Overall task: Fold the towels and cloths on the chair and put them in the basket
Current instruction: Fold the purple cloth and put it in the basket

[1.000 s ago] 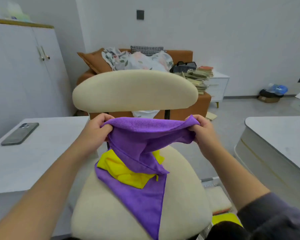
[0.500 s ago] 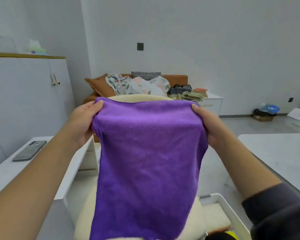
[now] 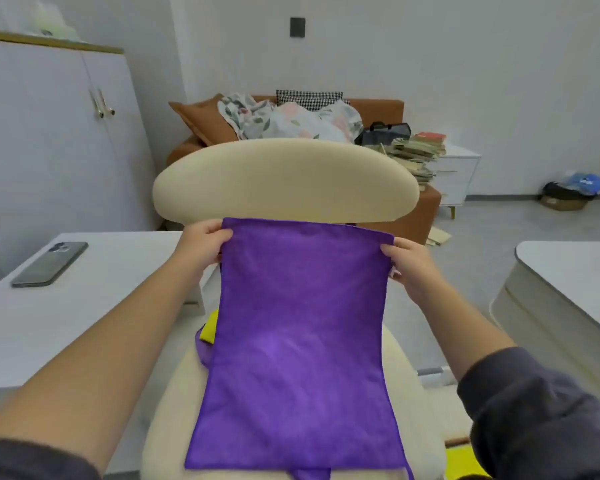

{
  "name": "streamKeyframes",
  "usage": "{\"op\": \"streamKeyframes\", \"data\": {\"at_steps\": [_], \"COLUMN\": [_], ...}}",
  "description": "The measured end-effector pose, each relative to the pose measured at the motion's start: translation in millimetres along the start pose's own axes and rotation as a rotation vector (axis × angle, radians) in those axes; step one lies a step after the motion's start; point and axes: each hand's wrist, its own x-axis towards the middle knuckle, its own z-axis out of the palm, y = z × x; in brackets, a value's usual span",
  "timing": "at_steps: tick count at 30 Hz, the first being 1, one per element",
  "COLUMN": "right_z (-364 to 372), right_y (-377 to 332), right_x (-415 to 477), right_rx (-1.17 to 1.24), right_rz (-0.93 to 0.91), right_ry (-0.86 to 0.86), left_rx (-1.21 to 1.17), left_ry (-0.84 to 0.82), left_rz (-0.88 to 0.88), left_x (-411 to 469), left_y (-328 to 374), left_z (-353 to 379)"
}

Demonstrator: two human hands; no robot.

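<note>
Dark phone (image 3: 51, 263) lies on white table (image 3: 118, 289), left. White cabinet (image 3: 49, 133) behind it. Orange sofa (image 3: 374, 107) at back wall carries floral fabric (image 3: 291, 123), checked cushion (image 3: 309, 97), black bag (image 3: 385, 131). Book stack (image 3: 416, 154) at sofa's right end, beside white drawer unit (image 3: 459, 178). Grey switch (image 3: 297, 27) on wall.

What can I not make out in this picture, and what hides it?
1. Yellow cloth: the head view shows only one corner; the purple cloth covers the rest.
2. Basket: only a bit of rim shows; the chair seat and the right sleeve hide it, so its contents are unknown.
3. Left hand and right hand: the fingers under the purple cloth's corners are hidden.
</note>
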Motion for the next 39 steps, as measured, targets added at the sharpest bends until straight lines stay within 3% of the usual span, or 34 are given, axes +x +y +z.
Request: {"op": "streamKeyframes", "data": {"at_steps": [9, 18, 27, 39], "right_z": [-3, -25, -57, -65], "right_y": [74, 109, 131, 136], "right_x": [-40, -108, -130, -131], "right_rx": [-0.104, -0.080, -0.301, -0.608], "right_rz": [-0.082, -0.105, -0.176, -0.261], "right_ry": [-0.030, -0.122, -0.246, -0.357], "left_rx": [0.012, 0.044, 0.277, 0.590], "left_ry": [0.156, 0.134, 0.009, -0.128], "left_rz": [0.051, 0.093, 0.211, 0.238], "left_x": [-46, -119, -155, -162], "left_y": [-95, -132, -142, -148], "left_z": [-1, -25, -48, -53]}}
